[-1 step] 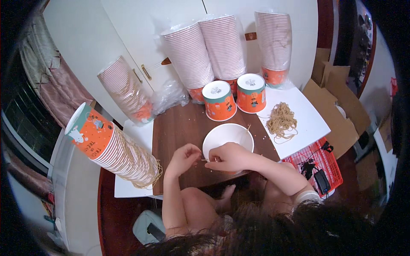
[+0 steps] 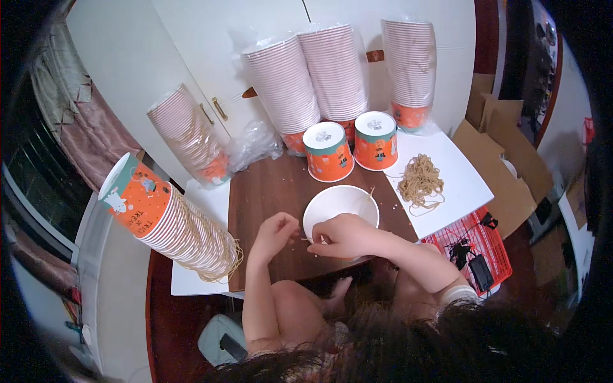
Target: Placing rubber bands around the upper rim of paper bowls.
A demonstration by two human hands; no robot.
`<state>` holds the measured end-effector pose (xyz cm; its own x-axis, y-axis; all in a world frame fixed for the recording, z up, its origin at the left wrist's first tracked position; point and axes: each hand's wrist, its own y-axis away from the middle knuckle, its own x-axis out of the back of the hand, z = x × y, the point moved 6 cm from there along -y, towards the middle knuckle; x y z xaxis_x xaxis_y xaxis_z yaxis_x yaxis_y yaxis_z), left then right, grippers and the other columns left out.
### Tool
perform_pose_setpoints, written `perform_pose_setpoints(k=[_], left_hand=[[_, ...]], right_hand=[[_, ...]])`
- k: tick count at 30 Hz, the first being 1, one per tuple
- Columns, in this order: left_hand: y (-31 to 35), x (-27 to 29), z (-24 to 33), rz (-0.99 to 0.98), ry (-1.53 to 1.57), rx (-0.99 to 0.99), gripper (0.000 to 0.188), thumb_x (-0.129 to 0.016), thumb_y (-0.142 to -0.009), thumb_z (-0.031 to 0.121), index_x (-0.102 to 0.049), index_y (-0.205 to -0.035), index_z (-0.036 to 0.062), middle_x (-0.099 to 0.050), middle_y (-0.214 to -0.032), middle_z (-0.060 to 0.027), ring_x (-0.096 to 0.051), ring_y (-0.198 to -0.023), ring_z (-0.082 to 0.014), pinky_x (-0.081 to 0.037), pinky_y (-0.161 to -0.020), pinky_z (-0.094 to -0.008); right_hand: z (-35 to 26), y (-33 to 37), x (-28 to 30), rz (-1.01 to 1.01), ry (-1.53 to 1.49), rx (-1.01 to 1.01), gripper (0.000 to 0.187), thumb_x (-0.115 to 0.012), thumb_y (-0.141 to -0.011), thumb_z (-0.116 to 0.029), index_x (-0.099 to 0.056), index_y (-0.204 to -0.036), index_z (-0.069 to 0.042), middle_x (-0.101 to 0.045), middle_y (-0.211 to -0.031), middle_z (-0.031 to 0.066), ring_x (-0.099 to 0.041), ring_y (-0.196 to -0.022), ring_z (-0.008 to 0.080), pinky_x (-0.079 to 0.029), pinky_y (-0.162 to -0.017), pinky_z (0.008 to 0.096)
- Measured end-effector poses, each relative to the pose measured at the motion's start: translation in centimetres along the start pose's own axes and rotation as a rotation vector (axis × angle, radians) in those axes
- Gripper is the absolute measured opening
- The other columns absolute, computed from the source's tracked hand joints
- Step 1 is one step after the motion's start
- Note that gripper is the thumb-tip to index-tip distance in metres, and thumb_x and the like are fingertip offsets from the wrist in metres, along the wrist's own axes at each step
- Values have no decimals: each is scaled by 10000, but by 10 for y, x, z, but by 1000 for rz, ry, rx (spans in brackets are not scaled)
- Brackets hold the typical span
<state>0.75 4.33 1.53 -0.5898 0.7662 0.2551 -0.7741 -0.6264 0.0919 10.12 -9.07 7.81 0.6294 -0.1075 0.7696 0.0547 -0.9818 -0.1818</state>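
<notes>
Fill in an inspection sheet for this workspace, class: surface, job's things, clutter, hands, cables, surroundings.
Surface: brown table flanked by white boards.
Job's things: white paper bowl, open side up; thin rubber band stretched between both hands.
Clutter: pile of rubber bands; two upturned orange bowls; sleeved bowl stacks; leaning stack.
Hands: left hand and right hand pinch the band.
Cables: black cords in red basket.
Surroundings: white cupboard doors, cardboard boxes.

Both hands over white paper bowl
</notes>
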Motion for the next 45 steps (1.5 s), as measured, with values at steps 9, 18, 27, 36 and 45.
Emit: perform_pose_setpoints(k=[9, 18, 27, 36, 45], left_hand=[[-37, -17, 7, 16, -615, -137, 202, -596, -682, 175, -556, -771, -2, -574, -659, -67, -544, -597, -128, -447, -547, -271], [58, 65, 121, 416, -721, -424, 155, -555, -665, 106, -475, -761, 14, -551, -662, -157, -565, -638, -308, -438, -579, -386], [224, 185, 238, 1442, -1363, -896, 178, -583, -642, 61, -437, -744, 62, -462, -721, -104, -514, -594, -295, -421, -489, -386], [188, 309, 185, 1534, -1652, -526, 106, -527, -739, 142, -434, -781, 112, -459, -768, -102, -528, -488, -303, -442, -425, -398], [170, 314, 114, 1142, -1360, -361, 163, -501, -734, 76, -440, -881, 45, -480, -875, -166, -530, -725, -381, -447, -571, -463]], right_hand=[[-50, 22, 2, 121, 176, 226, 110, -501, -722, -168, -556, -743, -75, -584, -698, 103, -580, -625, 285, -467, -564, 395], [-122, 33, -21, 77, 314, 662, 161, -555, -672, -153, -530, -808, -70, -476, -696, 68, -518, -591, 243, -431, -541, 352], [-222, -77, -25, 462, 571, 955, 208, -583, -631, -168, -526, -798, -56, -513, -960, 103, -503, -887, 214, -362, -772, 345], [-278, -194, -84, 494, 692, 889, 225, -586, -639, -199, -568, -825, -73, -529, -897, 80, -532, -860, 201, -380, -734, 340], [-222, -195, -124, 391, 659, 840, 201, -576, -632, -203, -557, -787, -77, -524, -856, 45, -539, -808, 185, -379, -718, 339]])
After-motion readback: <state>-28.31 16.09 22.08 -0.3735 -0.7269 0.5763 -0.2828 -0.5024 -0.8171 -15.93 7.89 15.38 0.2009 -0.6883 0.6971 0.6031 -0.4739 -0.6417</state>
